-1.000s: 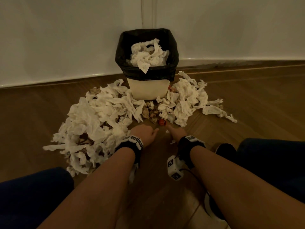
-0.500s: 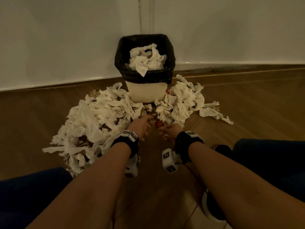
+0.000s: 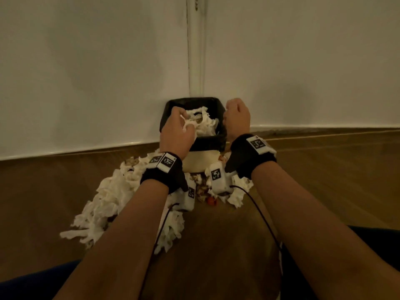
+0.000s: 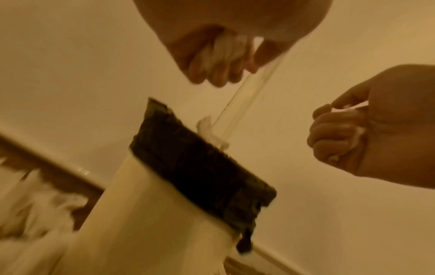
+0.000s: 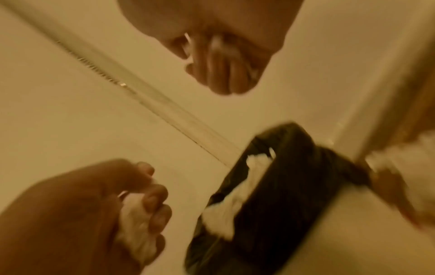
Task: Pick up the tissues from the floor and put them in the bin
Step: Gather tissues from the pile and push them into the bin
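While both hands hover over the bin (image 3: 207, 141), left hand (image 3: 176, 131) grip clenches a tissue wad (image 4: 226, 48); right hand (image 3: 237, 118) grip clenches tissue scraps (image 4: 353, 126). Remaining tissues (image 3: 112, 195) lie heaped on the floor (image 3: 43, 191) around the bin.

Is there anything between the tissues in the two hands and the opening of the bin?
Nothing visible blocks it. The left hand grips a tissue above the bin; the right hand grips a smaller wad beside the rim. Only tissues already inside fill the opening.
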Demonstrator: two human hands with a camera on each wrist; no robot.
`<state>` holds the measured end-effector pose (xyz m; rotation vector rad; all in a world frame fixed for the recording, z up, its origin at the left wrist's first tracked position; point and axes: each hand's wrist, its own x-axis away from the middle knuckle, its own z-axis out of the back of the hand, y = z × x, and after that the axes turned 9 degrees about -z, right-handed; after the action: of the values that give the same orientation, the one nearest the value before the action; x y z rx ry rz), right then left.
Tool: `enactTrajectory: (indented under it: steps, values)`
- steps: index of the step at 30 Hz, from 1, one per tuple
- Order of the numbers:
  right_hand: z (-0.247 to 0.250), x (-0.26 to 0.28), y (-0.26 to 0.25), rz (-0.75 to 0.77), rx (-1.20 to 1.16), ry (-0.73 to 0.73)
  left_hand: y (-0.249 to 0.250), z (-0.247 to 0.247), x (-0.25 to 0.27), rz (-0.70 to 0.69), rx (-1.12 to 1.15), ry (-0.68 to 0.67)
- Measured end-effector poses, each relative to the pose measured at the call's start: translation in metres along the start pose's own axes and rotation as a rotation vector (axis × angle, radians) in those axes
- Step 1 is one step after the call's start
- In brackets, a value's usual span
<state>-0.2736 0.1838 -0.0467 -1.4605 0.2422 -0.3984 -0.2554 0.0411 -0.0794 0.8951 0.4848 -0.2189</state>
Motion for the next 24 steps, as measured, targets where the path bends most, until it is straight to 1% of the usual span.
enactTrajectory:
  steps: [1, 2, 4, 5, 6, 8, 10, 12, 13, 18, 20, 21, 22, 24]
  values:
    - [0.000, -0.004, -0.005, 0.021, 0.079, -0.041, -0.002, 0.002, -0.006, -0.014, -0.020, -0.079]
    - [0.000, -0.008, -0.007, 0.044, 0.149, -0.091, -0.004, 0.003, -0.010, -0.024, -0.101, -0.181]
    - [-0.001, -0.008, -0.005, 0.082, 0.274, -0.170, -0.008, 0.002, -0.013, -0.044, -0.371, -0.407]
    - [-0.002, -0.007, -0.002, 0.101, 0.339, -0.194, -0.011, 0.000, -0.012, -0.073, -0.493, -0.498]
    - [-0.003, -0.006, 0.003, 0.110, 0.412, -0.216, -0.013, -0.001, -0.012, -0.102, -0.560, -0.563]
    - [-0.005, -0.001, 0.015, 0.127, 0.562, -0.273, -0.016, -0.002, -0.016, -0.115, -0.532, -0.625]
    - [-0.009, 0.002, 0.025, 0.176, 0.660, -0.288, -0.016, 0.000, -0.022, -0.065, -0.396, -0.640]
    - [-0.011, 0.000, 0.031, 0.196, 0.685, -0.249, -0.014, 0.003, -0.029, -0.005, -0.268, -0.595]
    - [-0.012, -0.001, 0.032, 0.200, 0.685, -0.231, -0.013, 0.005, -0.034, 0.002, -0.243, -0.561]
    - [-0.015, -0.010, 0.032, 0.225, 0.566, -0.159, -0.014, -0.003, -0.050, -0.056, -0.330, -0.398]
    - [-0.013, -0.011, 0.033, 0.260, 0.639, -0.128, -0.015, -0.011, -0.046, -0.042, -0.420, -0.369]
    - [-0.013, -0.013, 0.033, 0.278, 0.720, -0.124, -0.017, -0.015, -0.042, -0.026, -0.448, -0.374]
    - [-0.013, -0.015, 0.034, 0.292, 0.813, -0.143, -0.020, -0.018, -0.039, -0.011, -0.465, -0.407]
    - [-0.016, -0.019, 0.035, 0.293, 1.009, -0.261, -0.025, -0.024, -0.031, -0.031, -0.513, -0.523]
